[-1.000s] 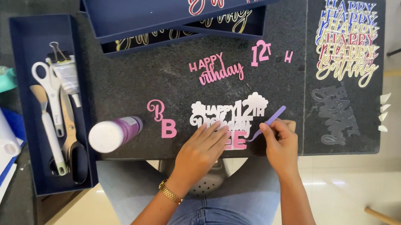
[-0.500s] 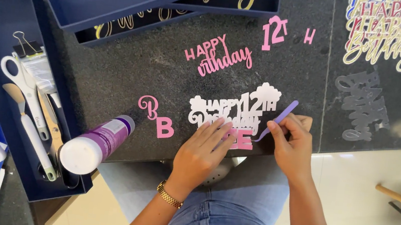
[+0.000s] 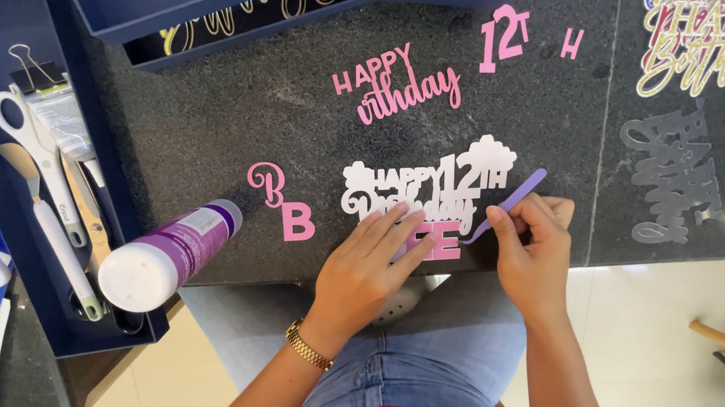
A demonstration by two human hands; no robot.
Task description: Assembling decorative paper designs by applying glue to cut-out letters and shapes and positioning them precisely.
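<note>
Fingers (image 3: 396, 226) of the left hand (image 3: 369, 263) lie spread flat on the white paper cutout (image 3: 423, 188), pinning it to the dark tabletop (image 3: 208, 122). Just right, the right hand (image 3: 534, 250) pinches a slim purple tool (image 3: 508, 204), its long axis slanting far-right, near tip at the pink letters (image 3: 442, 243).
</note>
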